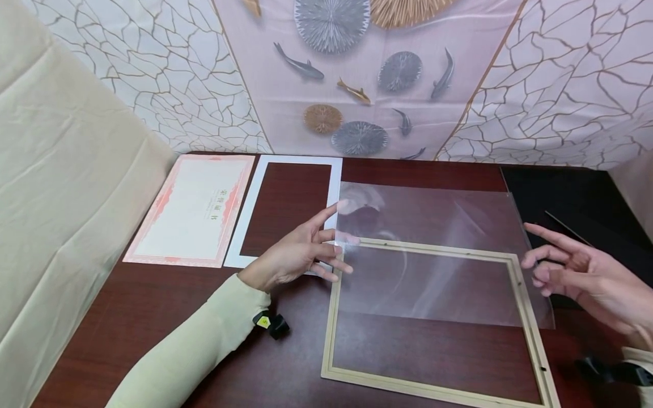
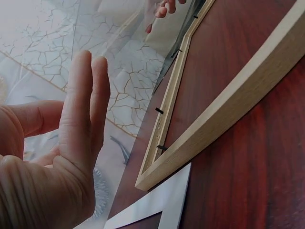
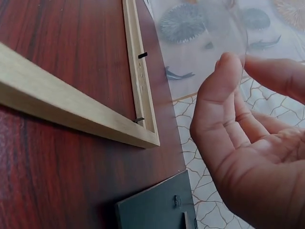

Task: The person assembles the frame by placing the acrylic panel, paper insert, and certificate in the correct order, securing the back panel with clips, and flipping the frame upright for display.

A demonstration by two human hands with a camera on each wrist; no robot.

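Observation:
A clear plastic sheet (image 1: 433, 221) is held above the pale wooden picture frame (image 1: 530, 328), overlapping its upper part in the head view. My left hand (image 1: 301, 249) holds the sheet's left edge, with some fingertips showing through the plastic and other fingers spread out. On the opposite edge is my right hand (image 1: 586, 277). Its thumb and a finger (image 3: 274, 74) meet at the sheet's edge in the right wrist view. The frame lies on the table with small black tabs (image 2: 159, 110) along its inner ledge. Part of the left hand's grip is hidden behind its fingers.
A certificate with a pink border (image 1: 139, 249) lies at the far left. Beside it is a white mat (image 1: 264, 175) with a cut-out window. A black backing board (image 1: 551, 187) lies at the back right, against the patterned cloth (image 1: 571, 102) behind the table.

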